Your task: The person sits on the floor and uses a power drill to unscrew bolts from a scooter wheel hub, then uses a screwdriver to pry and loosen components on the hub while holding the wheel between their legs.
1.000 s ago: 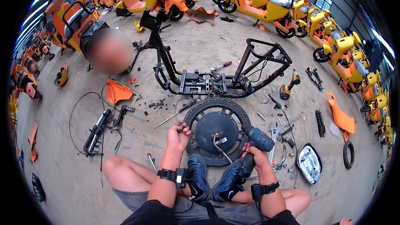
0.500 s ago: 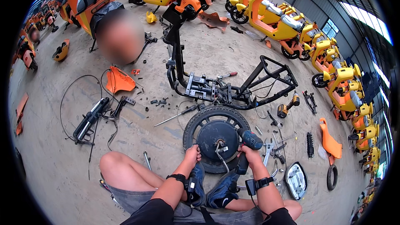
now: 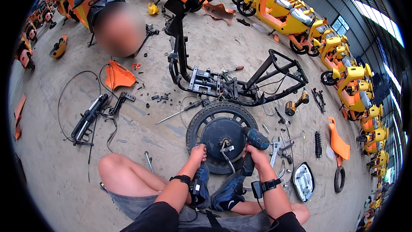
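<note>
My left hand (image 3: 198, 154) is closed, knuckles up, over the left side of the black hub-motor wheel (image 3: 206, 115); whatever its fingers hold is hidden. My right hand (image 3: 252, 153) grips a teal-and-black cordless drill (image 3: 256, 138) upright at the wheel's right side. The wheel lies flat between my shoes and the bare black scooter frame (image 3: 256, 77), with a bent metal piece at its hub (image 3: 225, 142). An adjustable wrench (image 3: 274, 150) lies just right of the drill, among small tools.
On the floor (image 3: 141, 144) lie a front fork (image 3: 90, 118), orange panels (image 3: 120, 75), a yellow drill (image 3: 291, 107), a shock absorber (image 3: 318, 145), a small tire (image 3: 339, 179) and a silver-lined shell (image 3: 303, 182). Rows of yellow and orange scooters (image 3: 279, 19) stand behind. A blurred round patch covers the upper left.
My left hand has turned from palm-up pinching to knuckles-up closed and moved down and rightward. My right hand with the drill has shifted slightly left. The view has shifted as my head moved.
</note>
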`<state>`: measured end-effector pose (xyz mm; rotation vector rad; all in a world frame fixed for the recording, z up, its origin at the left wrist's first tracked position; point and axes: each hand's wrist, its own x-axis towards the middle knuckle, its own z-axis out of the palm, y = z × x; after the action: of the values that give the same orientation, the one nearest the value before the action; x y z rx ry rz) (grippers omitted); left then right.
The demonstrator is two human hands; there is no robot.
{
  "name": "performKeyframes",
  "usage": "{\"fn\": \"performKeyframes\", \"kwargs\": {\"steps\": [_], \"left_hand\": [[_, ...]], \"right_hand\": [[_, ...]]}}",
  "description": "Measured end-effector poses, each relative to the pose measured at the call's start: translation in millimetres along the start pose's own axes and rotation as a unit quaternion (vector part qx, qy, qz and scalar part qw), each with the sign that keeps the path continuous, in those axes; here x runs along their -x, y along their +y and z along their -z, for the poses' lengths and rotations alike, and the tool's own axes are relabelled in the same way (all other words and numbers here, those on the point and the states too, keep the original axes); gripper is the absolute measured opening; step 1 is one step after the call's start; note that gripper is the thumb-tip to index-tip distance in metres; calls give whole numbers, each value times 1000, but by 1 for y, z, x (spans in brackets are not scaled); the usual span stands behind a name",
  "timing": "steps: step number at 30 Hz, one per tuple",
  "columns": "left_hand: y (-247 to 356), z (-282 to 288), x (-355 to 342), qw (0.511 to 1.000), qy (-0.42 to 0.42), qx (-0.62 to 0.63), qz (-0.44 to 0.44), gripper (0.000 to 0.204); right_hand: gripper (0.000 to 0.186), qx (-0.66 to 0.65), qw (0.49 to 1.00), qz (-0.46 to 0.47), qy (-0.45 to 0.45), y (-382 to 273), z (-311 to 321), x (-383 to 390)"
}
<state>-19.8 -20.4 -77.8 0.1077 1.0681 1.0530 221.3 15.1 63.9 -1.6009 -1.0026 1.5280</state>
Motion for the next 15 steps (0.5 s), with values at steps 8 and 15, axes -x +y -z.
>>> {"fn": "performKeyframes", "kwargs": {"steps": [8,15], "left_hand": [[4,2,0,1000,6,9,10,22],[0,5,-3,1000,5,16,18,22]], "right_hand": [[10,8,1000,12,-10,3,0,2],[10,19,999,28,-3,7,-1,3]]}}
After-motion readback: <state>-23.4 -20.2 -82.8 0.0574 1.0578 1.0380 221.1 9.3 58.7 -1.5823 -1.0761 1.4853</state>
